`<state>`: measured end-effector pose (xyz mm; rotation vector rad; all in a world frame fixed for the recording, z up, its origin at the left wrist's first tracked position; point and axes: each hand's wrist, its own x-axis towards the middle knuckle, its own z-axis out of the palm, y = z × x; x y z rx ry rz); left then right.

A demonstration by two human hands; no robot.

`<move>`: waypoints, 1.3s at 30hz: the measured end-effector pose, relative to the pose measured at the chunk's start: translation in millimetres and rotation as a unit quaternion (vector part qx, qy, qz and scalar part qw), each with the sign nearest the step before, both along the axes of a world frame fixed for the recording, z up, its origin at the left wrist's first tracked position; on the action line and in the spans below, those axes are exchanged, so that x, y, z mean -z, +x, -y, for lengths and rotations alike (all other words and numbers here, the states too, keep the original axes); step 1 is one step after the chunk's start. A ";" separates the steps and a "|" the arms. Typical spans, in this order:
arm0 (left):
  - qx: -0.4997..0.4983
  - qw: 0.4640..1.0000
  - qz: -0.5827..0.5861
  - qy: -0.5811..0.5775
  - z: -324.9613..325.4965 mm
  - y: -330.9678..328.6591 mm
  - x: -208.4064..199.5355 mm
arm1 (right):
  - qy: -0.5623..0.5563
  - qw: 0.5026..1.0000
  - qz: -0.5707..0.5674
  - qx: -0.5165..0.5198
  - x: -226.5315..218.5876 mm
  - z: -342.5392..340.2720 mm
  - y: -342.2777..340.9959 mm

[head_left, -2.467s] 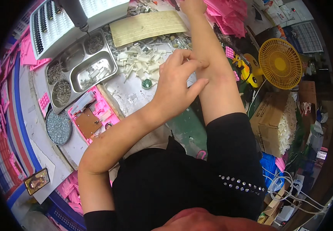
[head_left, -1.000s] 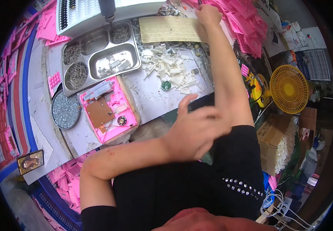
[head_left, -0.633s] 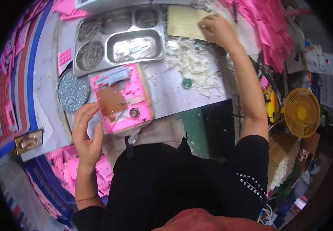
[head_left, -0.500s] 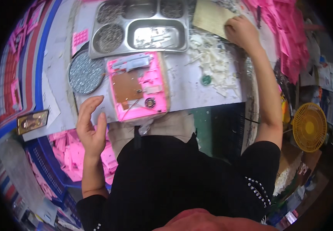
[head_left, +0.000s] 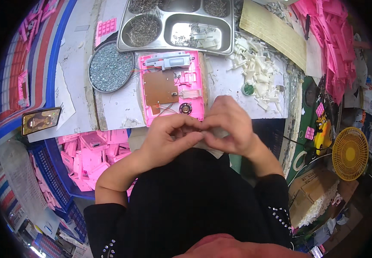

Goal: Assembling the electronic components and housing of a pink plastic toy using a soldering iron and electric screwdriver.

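Note:
My left hand (head_left: pixel 165 141) and my right hand (head_left: pixel 232 128) meet at the near edge of a pink plastic casing (head_left: pixel 199 86). Their thumbs and fingers are pinched together, tip to tip. Whatever lies between the fingertips is too small or too hidden to make out. Inside the casing sit a brown circuit board (head_left: pixel 160 88), a grey elongated mechanism (head_left: pixel 169 62) across the far side, thin wires, and a round black speaker (head_left: pixel 185 108) close to the hands.
Beyond the casing stands a steel compartment tray (head_left: pixel 162 26) of small metal parts. A round dish of screws (head_left: pixel 111 69) is left, white plastic pieces (head_left: pixel 259 71) right. A phone (head_left: pixel 41 121) lies at the left edge. Pink parts (head_left: pixel 93 157) fill a blue crate below. A yellow fan (head_left: pixel 350 154) stands right.
My right hand has come back from the cardboard sheet at the upper right to the casing's near edge. My left hand has moved right and closed to meet it. The view has shifted slightly.

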<state>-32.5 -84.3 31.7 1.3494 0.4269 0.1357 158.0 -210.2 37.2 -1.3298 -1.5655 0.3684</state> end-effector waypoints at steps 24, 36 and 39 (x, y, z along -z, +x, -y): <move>-0.150 0.939 0.079 0.299 -55.8 -52.3 29.7 | -0.192 0.897 0.040 0.397 4.4 142.0 63.0; -0.258 0.933 0.016 0.250 -50.5 -67.2 12.9 | -0.167 0.923 0.082 0.336 6.8 108.2 47.6; -0.256 0.938 0.072 0.224 -51.2 -88.3 22.8 | -0.138 0.947 0.068 0.281 8.9 87.5 44.0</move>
